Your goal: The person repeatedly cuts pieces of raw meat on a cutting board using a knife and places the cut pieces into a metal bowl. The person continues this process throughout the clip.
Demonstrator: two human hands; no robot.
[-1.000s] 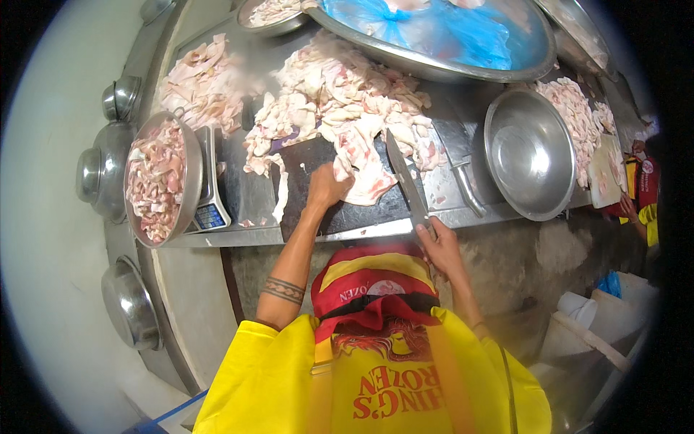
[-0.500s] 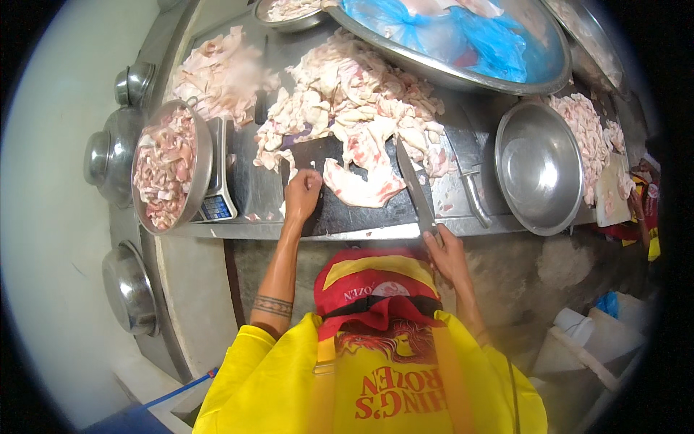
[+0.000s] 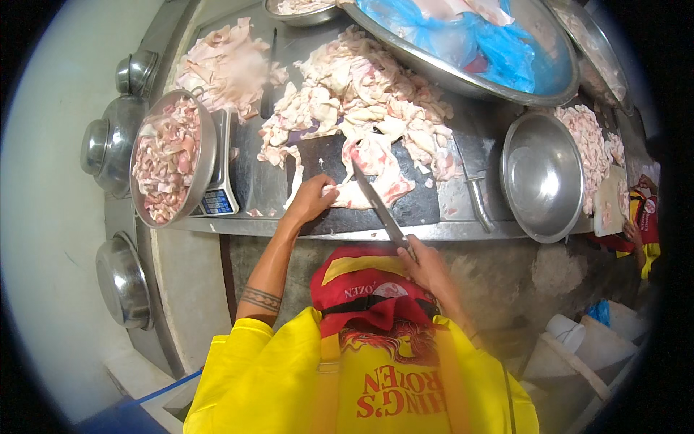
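My right hand (image 3: 425, 262) grips a long knife (image 3: 379, 206) by its handle. The blade points away and to the left and lies across a pale, fatty piece of raw meat (image 3: 394, 184). At that piece's left end, my left hand (image 3: 314, 199) has its fingers closed on the edge. A dark cutting board (image 3: 425, 210) is under the meat. Beside my left hand, a thin pale strip of meat (image 3: 295, 170) lies along the board's left side. Beyond the board rises a big heap of similar raw meat (image 3: 361, 83).
A second knife (image 3: 476, 199) and an empty steel bowl (image 3: 538, 195) are on the right. To the left, a bowl of cut meat (image 3: 210, 170) rests on a digital scale (image 3: 220, 201). A large basin (image 3: 499, 92) holds blue plastic. Another person's arm (image 3: 636, 242) shows far right.
My left hand has moved right and taken hold of the meat's edge. The knife has swung left from the board's right side onto the meat. The view has shifted slightly.
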